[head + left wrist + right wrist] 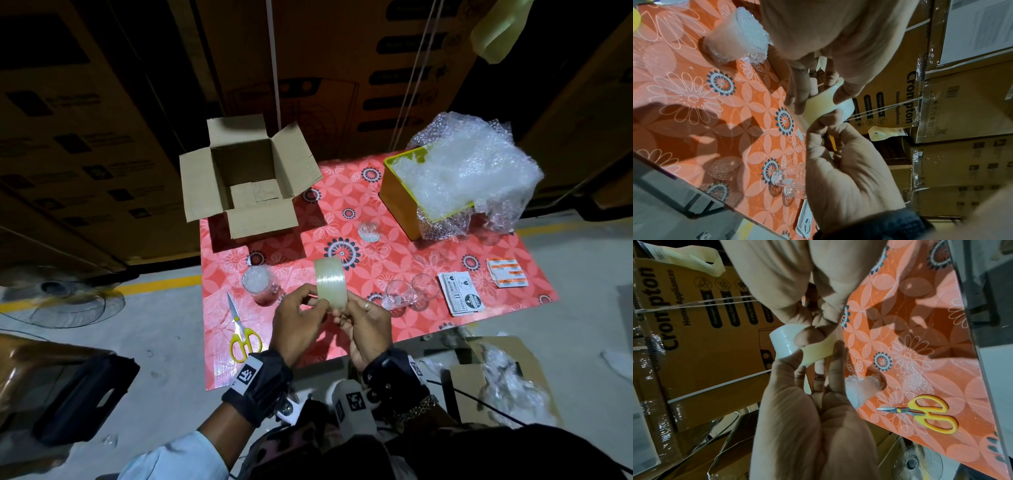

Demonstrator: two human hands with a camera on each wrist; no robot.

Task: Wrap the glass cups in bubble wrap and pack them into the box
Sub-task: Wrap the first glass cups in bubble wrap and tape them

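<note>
Both hands meet above the table's point(445, 329) near edge, raised on a roll of clear tape point(330, 286) held on edge. Left hand point(296, 327) pinches the roll's near rim with thumb and curled fingers. Right hand point(368, 329) cups the roll, fingers through its core. One wrapped cup point(257, 286) stands left of the hands; two bare glass cups point(409, 294) stand right. Open box point(245, 178) sits far left; bubble wrap point(469, 168) fills the yellow bin point(399, 202) far right.

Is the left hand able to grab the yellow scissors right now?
Probably not yet: the left hand and right hand both hold the tape roll. The scissors lie uncovered just beside it.
</note>
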